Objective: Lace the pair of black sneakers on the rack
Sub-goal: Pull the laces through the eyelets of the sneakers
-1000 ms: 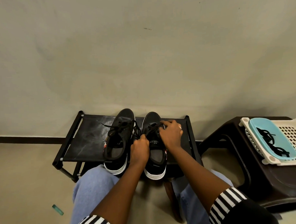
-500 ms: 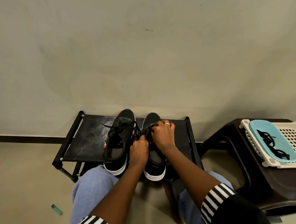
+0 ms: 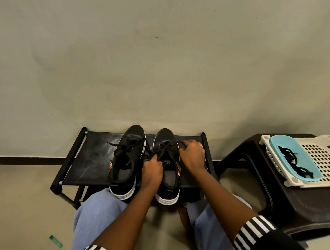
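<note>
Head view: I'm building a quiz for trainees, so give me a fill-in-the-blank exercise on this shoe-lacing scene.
1. Both sneakers stand on a black ____.
2. The left hand pinches the ____ of the right sneaker.
3. The blue tray sits on a white ____.
4. The left sneaker has a ____ sole.

Missing words: rack; lace; basket; white

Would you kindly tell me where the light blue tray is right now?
In the head view, the light blue tray sits far right, atop the white perforated basket on the dark brown stool.
</note>
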